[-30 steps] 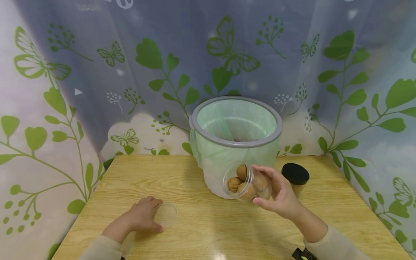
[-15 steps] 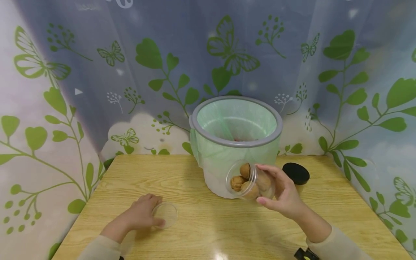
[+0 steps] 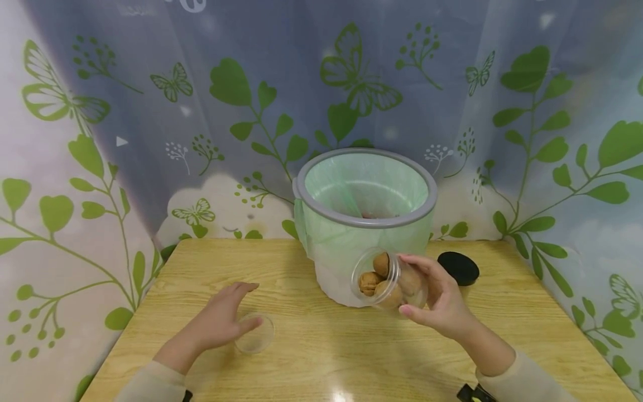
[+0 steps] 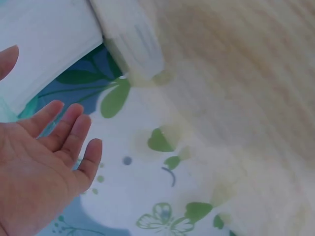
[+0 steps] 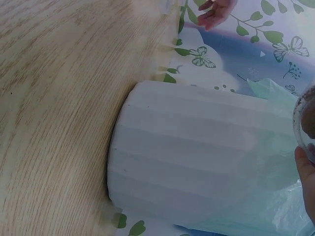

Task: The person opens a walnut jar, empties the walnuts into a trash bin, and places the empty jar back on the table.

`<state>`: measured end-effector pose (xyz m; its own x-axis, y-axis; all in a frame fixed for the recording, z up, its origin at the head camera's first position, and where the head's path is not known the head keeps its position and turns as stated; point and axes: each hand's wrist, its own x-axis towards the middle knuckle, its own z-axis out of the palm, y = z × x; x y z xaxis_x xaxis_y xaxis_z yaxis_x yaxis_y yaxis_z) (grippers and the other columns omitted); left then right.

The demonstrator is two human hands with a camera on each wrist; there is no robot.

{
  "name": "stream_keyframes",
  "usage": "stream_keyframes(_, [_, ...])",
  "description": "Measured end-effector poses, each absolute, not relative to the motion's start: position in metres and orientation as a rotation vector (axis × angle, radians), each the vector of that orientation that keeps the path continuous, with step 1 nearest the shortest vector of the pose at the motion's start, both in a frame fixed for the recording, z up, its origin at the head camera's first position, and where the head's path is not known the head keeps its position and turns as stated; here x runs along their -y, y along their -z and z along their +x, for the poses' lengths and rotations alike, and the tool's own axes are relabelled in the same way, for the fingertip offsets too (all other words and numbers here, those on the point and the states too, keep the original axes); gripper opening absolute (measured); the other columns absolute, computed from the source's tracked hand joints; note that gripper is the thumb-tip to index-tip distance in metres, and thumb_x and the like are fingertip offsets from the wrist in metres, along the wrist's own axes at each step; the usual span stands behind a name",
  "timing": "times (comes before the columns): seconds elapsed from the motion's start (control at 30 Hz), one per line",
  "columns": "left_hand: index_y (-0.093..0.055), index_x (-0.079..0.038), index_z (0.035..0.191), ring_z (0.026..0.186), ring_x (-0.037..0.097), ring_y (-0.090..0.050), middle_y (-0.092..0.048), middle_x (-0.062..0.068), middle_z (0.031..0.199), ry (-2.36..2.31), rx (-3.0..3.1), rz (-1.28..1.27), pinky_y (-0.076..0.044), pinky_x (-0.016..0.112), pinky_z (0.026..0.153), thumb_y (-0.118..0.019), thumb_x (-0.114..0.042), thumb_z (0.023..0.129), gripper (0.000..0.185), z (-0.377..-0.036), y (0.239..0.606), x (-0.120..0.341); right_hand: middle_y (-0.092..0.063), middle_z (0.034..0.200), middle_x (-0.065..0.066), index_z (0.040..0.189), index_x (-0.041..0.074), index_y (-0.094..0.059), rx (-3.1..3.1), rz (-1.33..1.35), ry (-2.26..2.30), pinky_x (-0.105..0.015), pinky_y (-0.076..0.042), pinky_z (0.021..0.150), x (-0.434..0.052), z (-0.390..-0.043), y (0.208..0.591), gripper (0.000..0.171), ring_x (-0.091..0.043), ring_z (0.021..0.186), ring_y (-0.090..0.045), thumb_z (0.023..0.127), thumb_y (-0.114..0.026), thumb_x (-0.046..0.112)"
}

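My right hand (image 3: pixel 442 301) grips a clear plastic jar (image 3: pixel 384 279) tipped on its side, mouth to the left, with several walnuts (image 3: pixel 382 277) inside. It hangs just in front of a white bin (image 3: pixel 341 279) lined with a green bag (image 3: pixel 366 187). In the right wrist view only the jar's rim (image 5: pixel 302 123) and a fingertip show. My left hand (image 3: pixel 221 321) hovers above a clear round lid (image 3: pixel 256 335) on the wooden table (image 3: pixel 311 357), fingers straight and spread. The left wrist view shows that palm (image 4: pixel 34 167) with nothing in it.
A black round lid (image 3: pixel 458 268) lies on the table right of the bin. A curtain with green leaves and butterflies (image 3: pixel 150 111) closes off the back and both sides. The table edge runs along the curtain on the left.
My left hand lifted off the clear lid and its fingers straightened. My right hand shifted the jar slightly right and up.
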<state>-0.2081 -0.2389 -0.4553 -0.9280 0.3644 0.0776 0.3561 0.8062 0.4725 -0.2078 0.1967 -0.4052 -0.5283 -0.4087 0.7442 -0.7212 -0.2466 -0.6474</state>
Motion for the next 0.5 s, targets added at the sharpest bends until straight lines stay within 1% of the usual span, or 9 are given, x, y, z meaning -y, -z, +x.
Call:
stream_keyframes(0.13, [-0.045,-0.009,0.149,0.134,0.042,-0.044,-0.049,0.016,0.145,-0.774,-3.019,0.616,-0.029,0.075,0.101,-0.067,-0.055,0.092,0.076,-0.207,0.447,0.234,-0.050,0.145,-0.015,0.140,-0.018,-0.037,1.753,1.374,-1.839,-0.025,-0.049,0.096,-0.197,-0.209,0.405,0.071,-0.020,0.125,-0.053,0.080,-0.076,-0.012])
stream_keyframes(0.33, [-0.047,-0.006,0.146,0.131,0.042,-0.047,-0.051,0.015,0.143,-0.805,-3.108,0.704,-0.034,0.069,0.101,-0.069,-0.047,0.093,0.070,-0.204,0.434,0.228,-0.050,0.145,-0.015,0.140,-0.017,-0.037,1.762,1.374,-1.839,-0.026,-0.048,0.097,-0.197,-0.209,0.406,0.072,-0.021,0.126,-0.053,0.079,-0.075,-0.014])
stream_keyframes(0.5, [-0.047,-0.006,0.146,0.132,0.041,-0.047,-0.051,0.015,0.143,-0.834,-3.164,0.766,-0.035,0.068,0.101,-0.068,-0.044,0.095,0.067,-0.204,0.422,0.224,-0.050,0.145,-0.015,0.140,-0.017,-0.037,1.757,1.367,-1.844,-0.026,-0.048,0.097,-0.197,-0.209,0.406,0.072,-0.021,0.126,-0.053,0.079,-0.075,-0.014])
